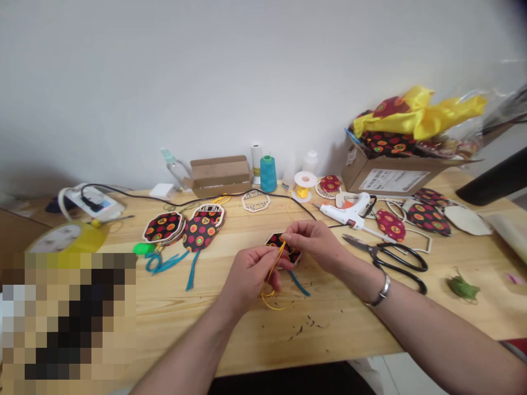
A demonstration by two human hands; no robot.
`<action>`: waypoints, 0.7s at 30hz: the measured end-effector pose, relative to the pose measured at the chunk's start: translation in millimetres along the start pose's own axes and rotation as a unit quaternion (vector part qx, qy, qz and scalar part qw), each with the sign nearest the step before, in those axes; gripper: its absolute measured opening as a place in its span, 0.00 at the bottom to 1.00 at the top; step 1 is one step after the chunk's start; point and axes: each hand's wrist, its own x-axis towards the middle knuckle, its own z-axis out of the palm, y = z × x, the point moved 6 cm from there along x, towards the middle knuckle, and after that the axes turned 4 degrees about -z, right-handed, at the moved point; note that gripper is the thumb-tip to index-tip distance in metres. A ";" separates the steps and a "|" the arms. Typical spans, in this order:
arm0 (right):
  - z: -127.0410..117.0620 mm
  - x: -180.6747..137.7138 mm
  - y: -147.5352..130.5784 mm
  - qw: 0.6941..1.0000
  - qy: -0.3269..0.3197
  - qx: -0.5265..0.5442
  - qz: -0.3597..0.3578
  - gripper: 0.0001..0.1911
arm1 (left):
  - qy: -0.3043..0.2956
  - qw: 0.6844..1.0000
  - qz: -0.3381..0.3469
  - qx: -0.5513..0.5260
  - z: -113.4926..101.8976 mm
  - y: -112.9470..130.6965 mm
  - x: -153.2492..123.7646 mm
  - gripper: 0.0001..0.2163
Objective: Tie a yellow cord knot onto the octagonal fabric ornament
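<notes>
My left hand (259, 269) pinches a thin yellow cord (272, 299), whose loose loops hang below the fingers toward the table. Close by on the right, my right hand (307, 244) has thumb and finger closed on the same cord near its upper part. Behind and partly under both hands lies an octagonal pendant (272, 240) covered in dark fabric with a red and yellow pattern. From its lower side a blue ribbon (300, 284) sticks out onto the wood. The hands hide most of the pendant, and the cord's attachment point cannot be made out.
Scissors (385, 258) and a white glue gun (343, 211) lie to the right. A yellow cord spool (304, 187) and teal thread cone (268, 174) stand behind. Finished-looking pendants (164, 227) are stacked left. A cardboard box (382, 175) of fabric stands back right; a black cable (197, 201) crosses the table.
</notes>
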 end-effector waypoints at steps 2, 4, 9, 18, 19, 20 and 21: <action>-0.3 0.1 0.8 1.000 -0.001 -0.001 0.000 0.13 | 0.005 1.000 -0.002 0.012 0.3 0.4 -0.4 0.11; -0.7 0.1 1.9 1.000 -0.001 0.004 0.000 0.14 | 0.012 1.000 -0.009 0.026 0.3 0.4 -0.7 0.10; -0.5 0.0 5.0 1.000 -0.010 0.017 0.008 0.15 | 0.034 0.997 -0.013 0.066 -0.7 0.8 -1.3 0.09; -3.7 0.3 3.2 0.999 0.020 0.031 0.004 0.14 | 0.052 0.989 0.034 0.134 -0.8 8.5 -5.1 0.10; -3.9 0.1 2.4 0.999 0.023 0.030 0.003 0.14 | 0.052 0.989 0.035 0.136 -0.5 9.0 -5.5 0.10; -4.3 0.1 1.4 0.999 0.026 0.027 0.001 0.14 | 0.051 0.989 0.036 0.137 -0.3 9.2 -5.9 0.10; -4.7 0.1 0.4 0.999 0.027 0.022 -0.002 0.14 | 0.049 0.989 0.037 0.134 -0.1 9.0 -6.0 0.10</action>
